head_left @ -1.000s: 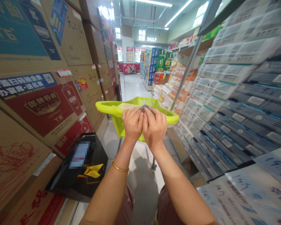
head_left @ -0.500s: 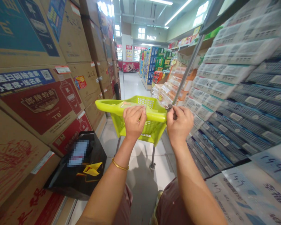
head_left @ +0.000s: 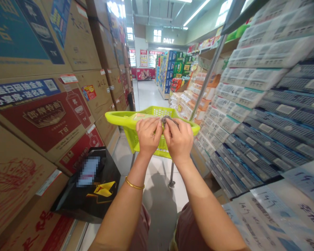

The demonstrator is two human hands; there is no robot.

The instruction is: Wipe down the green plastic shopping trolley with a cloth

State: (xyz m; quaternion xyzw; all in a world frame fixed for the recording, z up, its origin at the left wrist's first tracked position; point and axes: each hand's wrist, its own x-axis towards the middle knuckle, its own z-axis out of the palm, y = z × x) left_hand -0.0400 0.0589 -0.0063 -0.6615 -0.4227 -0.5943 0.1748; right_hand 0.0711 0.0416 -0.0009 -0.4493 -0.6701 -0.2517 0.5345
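Just ahead of me stands a lime-green shopping cart point(head_left: 115, 118) with a perforated plastic basket and thin metal legs. My left hand point(head_left: 149, 135), with a gold bangle on its wrist, is closed in a pinch at the handle rim; its fingertips hide what they grip. Right beside it, my right hand point(head_left: 179, 137) is closed on a small, dark grey, crumpled item point(head_left: 166, 119), whose kind I cannot make out. The two hands' fingertips nearly meet. Behind my left fingers, a pale flat package point(head_left: 140, 116) shows at the basket.
Cardboard cartons point(head_left: 44, 115) are stacked high on the left. A black bag point(head_left: 81, 205) stands at their foot. Wrapped packs point(head_left: 248, 139) form a stack on the right, near a slanting metal pole point(head_left: 208, 76). A tiled aisle point(head_left: 149, 94) runs ahead between shelves.
My right hand has moved left along the cart's rim, carrying the dark item to my left hand. The left hand has stayed nearly in place.
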